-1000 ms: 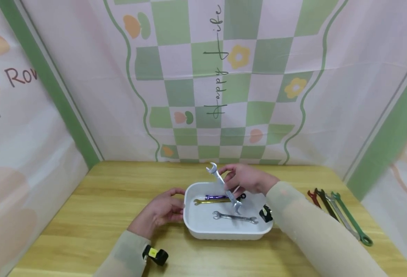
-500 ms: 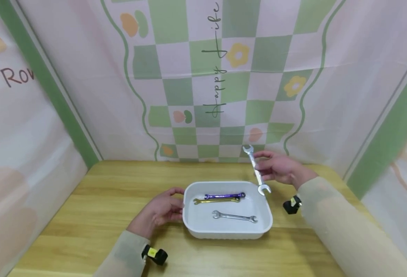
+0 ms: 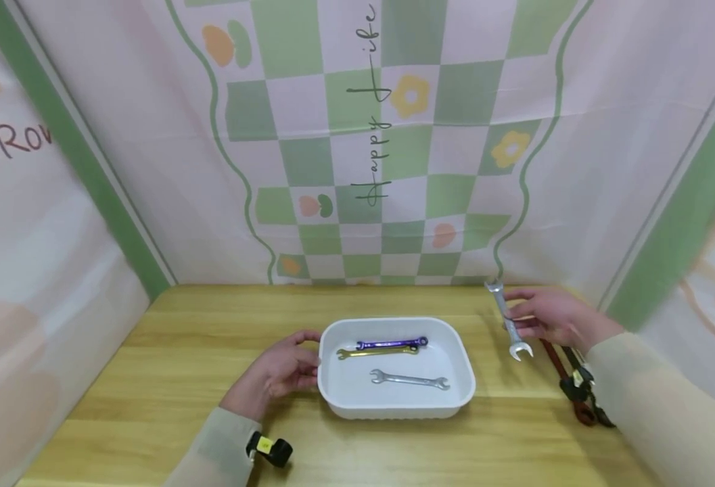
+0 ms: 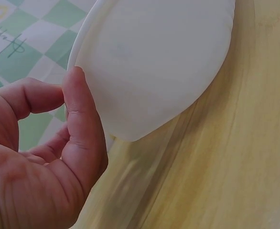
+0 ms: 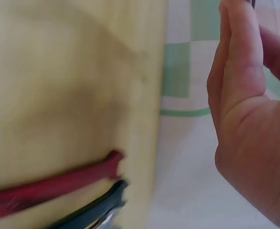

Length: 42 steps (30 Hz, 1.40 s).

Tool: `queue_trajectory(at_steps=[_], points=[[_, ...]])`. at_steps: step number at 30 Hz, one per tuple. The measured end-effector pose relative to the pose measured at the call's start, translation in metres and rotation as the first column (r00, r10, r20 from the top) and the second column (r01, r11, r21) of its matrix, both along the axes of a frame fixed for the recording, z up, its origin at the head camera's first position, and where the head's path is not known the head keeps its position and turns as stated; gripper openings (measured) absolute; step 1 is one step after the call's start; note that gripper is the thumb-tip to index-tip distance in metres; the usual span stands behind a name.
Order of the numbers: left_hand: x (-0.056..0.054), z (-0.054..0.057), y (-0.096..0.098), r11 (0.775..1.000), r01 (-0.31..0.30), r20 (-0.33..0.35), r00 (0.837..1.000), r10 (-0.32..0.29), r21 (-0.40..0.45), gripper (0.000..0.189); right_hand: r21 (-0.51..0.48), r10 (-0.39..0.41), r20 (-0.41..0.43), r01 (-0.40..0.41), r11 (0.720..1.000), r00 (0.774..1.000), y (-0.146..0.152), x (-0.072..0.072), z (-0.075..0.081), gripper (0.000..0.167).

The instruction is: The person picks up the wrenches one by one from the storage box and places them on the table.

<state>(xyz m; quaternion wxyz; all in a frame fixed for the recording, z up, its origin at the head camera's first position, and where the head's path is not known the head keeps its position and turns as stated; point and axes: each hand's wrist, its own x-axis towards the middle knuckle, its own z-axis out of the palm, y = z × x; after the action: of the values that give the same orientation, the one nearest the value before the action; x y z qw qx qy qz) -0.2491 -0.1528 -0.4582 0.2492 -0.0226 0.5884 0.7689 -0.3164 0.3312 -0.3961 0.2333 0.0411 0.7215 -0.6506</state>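
My left hand [image 3: 284, 365] holds the left side of a white tray [image 3: 394, 411], its bent fingers and thumb at the rim in the left wrist view. In the tray lie a purple wrench [image 3: 391, 344], a gold wrench [image 3: 377, 352] just in front of it and a silver open-end wrench [image 3: 408, 380] nearer me. Off to the right, my right hand [image 3: 546, 314] pinches another silver open-end wrench [image 3: 506, 318], held above the table with one end up. In the right wrist view this wrench is almost wholly out of frame beyond my fingers.
On the right of the wooden table [image 3: 211, 338], a red wrench [image 3: 555, 358] and a black wrench [image 5: 90, 210] lie side by side, partly behind my right arm. A printed cloth [image 3: 357, 135] hangs behind the table's back edge.
My right hand has carried the silver wrench from over the tray to the right, towards the wrenches on the table. My left hand and the tray have stayed put.
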Motion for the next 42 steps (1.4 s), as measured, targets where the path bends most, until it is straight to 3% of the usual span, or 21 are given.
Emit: queue_trajectory(at_steps=[9, 14, 20, 26, 42], points=[[0.0, -0.002, -0.003, 1.0, 0.005, 0.003, 1.0, -0.005, 0.006, 0.057, 0.069, 0.025, 0.03, -0.027, 0.997, 0.999, 0.02, 0.033, -0.028, 0.071], [0.001, -0.001, -0.003, 1.0, 0.005, 0.007, 1.0, -0.005, 0.0, 0.057, 0.185, 0.045, -0.001, -0.044, 0.982, 0.999, 0.013, 0.053, -0.039, 0.066], [0.001, 0.0, -0.004, 1.0, 0.008, 0.008, 1.0, -0.008, -0.007, 0.058, 0.287, 0.004, -0.017, 0.001, 0.958, 1.0, 0.0, 0.067, -0.046, 0.064], [0.001, 0.0, -0.003, 1.0, 0.011, 0.003, 1.0, -0.011, -0.007, 0.057, 0.328, -0.02, -0.05, 0.036, 0.944, 0.999, -0.005, 0.07, -0.049, 0.063], [0.0, 0.001, -0.002, 1.0, 0.013, 0.007, 1.0, -0.013, -0.004, 0.057, 0.45, -0.036, -0.129, 0.091, 0.889, 0.991, 0.011, 0.059, -0.047, 0.05]])
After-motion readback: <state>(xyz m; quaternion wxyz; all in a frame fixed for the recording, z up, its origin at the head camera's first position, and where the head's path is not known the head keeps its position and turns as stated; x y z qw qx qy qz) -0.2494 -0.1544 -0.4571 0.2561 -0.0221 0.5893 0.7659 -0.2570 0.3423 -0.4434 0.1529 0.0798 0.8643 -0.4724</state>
